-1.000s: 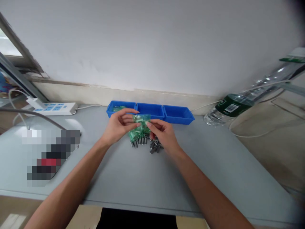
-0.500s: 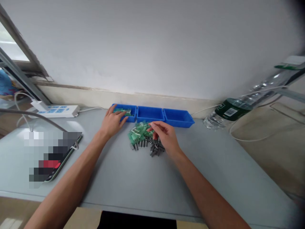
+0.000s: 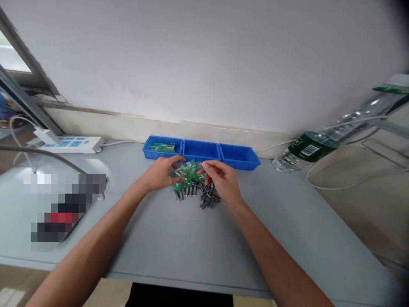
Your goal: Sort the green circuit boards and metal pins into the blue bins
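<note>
A heap of small green flat pieces (image 3: 191,169), some with pale strips, lies on the grey table. Against its near side are dark metallic cylinders (image 3: 209,197), several in a loose pile and others side by side. My left hand (image 3: 162,172) is at the heap's left edge, thumb and fingers apart, with nothing visible between them. Over the right side of the heap, my right hand (image 3: 223,181) has thumb and forefinger pinched together; what they hold, if anything, is too small to make out. Behind the heap, a blue left bin (image 3: 147,152) contains more green pieces.
Joined to that bin are a blue middle bin (image 3: 202,150) and a blue right bin (image 3: 239,157) along the wall. A large plastic bottle (image 3: 311,147) leans at the right. A white power strip (image 3: 75,145) and a partly pixelated device (image 3: 67,213) lie left, with cables.
My left hand has left the blue left bin and come right and nearer, to the green heap. My right hand stays nearly in place, still pinched.
</note>
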Tool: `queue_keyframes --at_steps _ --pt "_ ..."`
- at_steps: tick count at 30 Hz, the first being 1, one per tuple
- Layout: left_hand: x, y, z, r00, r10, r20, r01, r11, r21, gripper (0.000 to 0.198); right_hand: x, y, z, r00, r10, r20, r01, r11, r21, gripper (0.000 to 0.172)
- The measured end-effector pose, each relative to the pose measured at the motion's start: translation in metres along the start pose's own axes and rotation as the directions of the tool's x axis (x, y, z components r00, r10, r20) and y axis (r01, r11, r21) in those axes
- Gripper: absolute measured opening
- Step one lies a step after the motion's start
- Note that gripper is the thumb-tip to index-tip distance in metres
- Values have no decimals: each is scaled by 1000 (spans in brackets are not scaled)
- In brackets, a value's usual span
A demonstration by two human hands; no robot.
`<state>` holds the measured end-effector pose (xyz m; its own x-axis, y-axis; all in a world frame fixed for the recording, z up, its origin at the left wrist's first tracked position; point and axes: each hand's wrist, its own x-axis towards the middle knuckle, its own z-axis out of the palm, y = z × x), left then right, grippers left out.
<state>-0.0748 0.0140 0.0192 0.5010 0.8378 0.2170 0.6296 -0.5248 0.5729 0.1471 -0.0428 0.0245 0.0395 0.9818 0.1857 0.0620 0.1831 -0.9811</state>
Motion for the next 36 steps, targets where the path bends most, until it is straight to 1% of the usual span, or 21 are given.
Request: queue_keyframes --at_steps 2,4,6,7,9,12,15,17,19,20,21,23,24,25,26,27,28,29,30,32,36 --pt "2 -1 0 999 -6 -45 -2 987 -164 52 -1 2 0 1000 -14 -16 14 999 -31 29" --pt "5 2 -2 995 -45 -90 10 933 -359 47 -1 4 1 997 -52 -60 45 993 -106 29" --pt "6 8 -4 988 -88 -128 12 864 -504 48 -2 5 1 994 -71 -89 55 984 -168 36" --pt "6 11 -5 985 -99 -144 5 840 -543 49 -2 6 2 995 -53 -79 39 985 -169 42" --pt "5 18 -7 983 -98 -155 -11 812 -583 51 -2 6 3 1000 14 -17 -15 994 -108 45" --pt "2 25 -10 986 -92 -140 -15 785 -619 50 -2 5 5 995 73 62 -73 997 7 35" --pt "1 28 -11 991 -96 -92 14 764 -645 47 -3 5 7 996 72 53 -75 996 48 35" --pt "2 26 -11 989 -98 -110 5 770 -638 43 -3 4 7 997 72 34 -74 996 54 36" --pt "5 21 -10 961 -103 -256 -66 815 -576 36 -3 4 7 997 77 5 -77 996 53 35" --pt "7 17 -11 927 -99 -362 -106 856 -506 32 -3 4 7 997 79 -13 -78 995 54 35" --pt "9 13 -11 877 -89 -472 -125 906 -403 28 -2 4 6 997 80 -25 -78 995 56 34" --pt "12 1 -13 798 -31 -601 -71 987 -145 23 -1 4 6 997 76 -33 -73 995 68 32" --pt "13 -5 -13 789 -2 -614 -25 999 -35 25 0 5 5 997 72 -31 -69 995 77 31" --pt "13 -12 -13 820 32 -572 4 998 61 27 0 5 5 997 70 -25 -68 994 83 30" --pt "14 -18 -11 871 48 -490 31 988 153 31 0 6 5 997 69 -18 -67 994 85 29" --pt "14 -23 -10 908 46 -417 56 972 229 36 1 6 4 998 66 -15 -65 994 84 29" --pt "13 -27 -7 937 36 -348 70 955 287 43 1 6 4 998 63 -12 -62 995 81 28" --pt "13 -30 -5 953 25 -301 82 939 335 49 1 6 3 998 61 -11 -60 995 79 28" --pt "12 -31 -2 961 16 -277 93 922 375 54 0 6 3 998 57 -13 -56 995 79 28" --pt "11 -32 0 960 21 -280 108 894 436 56 0 5 2 998 56 -14 -54 995 81 27" --pt "12 -31 -1 945 112 -307 56 870 490 44 0 3 2 998 67 -10 -66 995 73 25"
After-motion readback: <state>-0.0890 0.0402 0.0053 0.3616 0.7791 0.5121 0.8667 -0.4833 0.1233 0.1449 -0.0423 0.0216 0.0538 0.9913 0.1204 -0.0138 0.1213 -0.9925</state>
